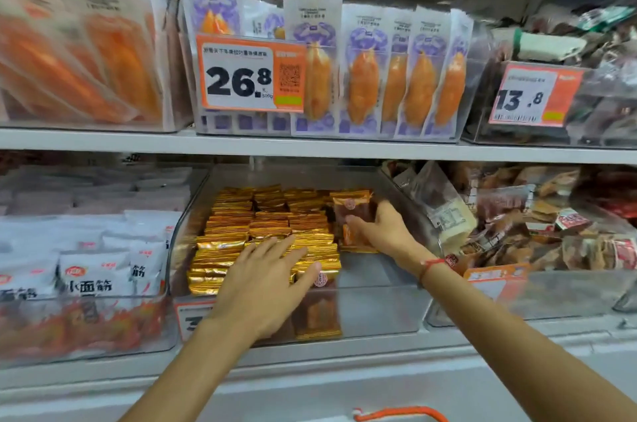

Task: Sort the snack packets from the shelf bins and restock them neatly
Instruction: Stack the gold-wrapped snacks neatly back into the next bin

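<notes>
Basically, left hand (272, 270) lies flat, fingers straight, on the gold packets (262, 232) in the clear bin (386, 301), likely steadying rows, while right hand (379, 228) grips a packet (355, 214) at the stack's right end.

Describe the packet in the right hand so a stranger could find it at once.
Find the clear bin in the middle of the lower shelf, stacked with gold packets. At the stack's right end, the right hand grips a packet. Unlike its gold neighbours, it shows reddish-brown through a clear front.
</notes>
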The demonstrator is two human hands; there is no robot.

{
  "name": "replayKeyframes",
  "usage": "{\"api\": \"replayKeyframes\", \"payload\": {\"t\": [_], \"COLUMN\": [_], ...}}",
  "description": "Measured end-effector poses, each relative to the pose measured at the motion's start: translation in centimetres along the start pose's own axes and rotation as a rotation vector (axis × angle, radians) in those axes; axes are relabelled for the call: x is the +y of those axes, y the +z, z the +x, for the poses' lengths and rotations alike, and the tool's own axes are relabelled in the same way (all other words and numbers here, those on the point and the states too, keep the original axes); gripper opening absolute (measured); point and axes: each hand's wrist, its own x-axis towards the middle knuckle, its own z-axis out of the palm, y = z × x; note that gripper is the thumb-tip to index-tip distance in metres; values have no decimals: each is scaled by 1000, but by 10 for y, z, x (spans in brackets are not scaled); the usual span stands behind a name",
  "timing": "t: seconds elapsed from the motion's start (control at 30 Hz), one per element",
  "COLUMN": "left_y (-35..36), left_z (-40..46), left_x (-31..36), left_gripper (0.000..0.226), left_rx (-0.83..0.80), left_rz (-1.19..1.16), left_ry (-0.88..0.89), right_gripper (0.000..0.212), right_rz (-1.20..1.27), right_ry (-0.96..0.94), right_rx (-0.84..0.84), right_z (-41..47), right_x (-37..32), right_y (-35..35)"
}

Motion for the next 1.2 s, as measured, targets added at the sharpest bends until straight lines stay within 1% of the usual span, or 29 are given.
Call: {"api": "replayKeyframes", "payload": {"t": [0.03, 0.1, 0.17, 0.23, 0.33, 0.37, 0.43, 0.5, 0.67, 0.77, 0.83, 0.87, 0.9, 0.97, 1.0, 1.07, 1.1, 1.13, 1.17, 1.2], "left_y": [2, 3, 3, 3, 1, 1, -1, -1, -5, -7, -6, -6, -4, -2, -1, 5, 11, 21, 35, 56], "left_z": [0, 0, 1, 0, -1, -1, -2, -2, -4, -6, -7, -7, -6, -6, -9, -25, -38, -54, -70, -88], "left_x": [-1, -2, -2, -2, 0, 0, 1, 2, 7, 7, 7, 7, 7, 5, 6, 12, 17, 24, 30, 35], "left_gripper": [95, 98, 97, 97, 96, 96, 96, 91, 78, 76, 67, 62, 60, 54, 50, 39, 32, 26, 21, 18], "left_rx": [9, 27, 31, 35, 49, 52, 48, 31, 29, 46, 60, 79, 111, 217, 312, 581, 709, 785, 810, 777], "left_rz": [13, 20, 13, 22, 39, 41, 43, 41, 43, 44, 38, 35, 29, -2, -25, -94, -138, -177, -213, -252], "left_ry": [4, 5, 12, 11, 5, 1, -6, -17, -48, -43, -41, -39, -34, 9, 58, 167, 208, 229, 231, 216], "right_gripper": [44, 38, 38, 39, 27, 27, 34, 38, 40, 40, 35, 36, 41, 56, 55, 38, 28, 21, 17, 16], "right_rz": [53, 143, 98, 39, 130, 163, 196, 173, 39, 44, 48, 15, -43, -137, -131, -70, -54, -69, -114, -192], "right_ry": [85, 185, 206, 235, 332, 348, 359, 367, 288, 255, 242, 219, 172, -14, -140, -371, -434, -454, -437, -386], "right_rx": [-61, -191, -282, -311, -327, -333, -340, -342, -321, -324, -353, -339, -296, -142, -53, 96, 126, 112, 59, -26], "right_z": [16, 39, 54, 63, 71, 71, 74, 74, 77, 68, 54, 43, 31, -4, -28, -82, -110, -133, -153, -170], "right_x": [8, 16, 17, 16, 15, 16, 21, 21, 23, 22, 14, 8, 2, -3, -3, 9, 18, 33, 51, 71], "right_y": [8, 20, 26, 28, 24, 24, 26, 29, 36, 32, 24, 17, 9, -10, -20, -35, -38, -36, -30, -22]}}
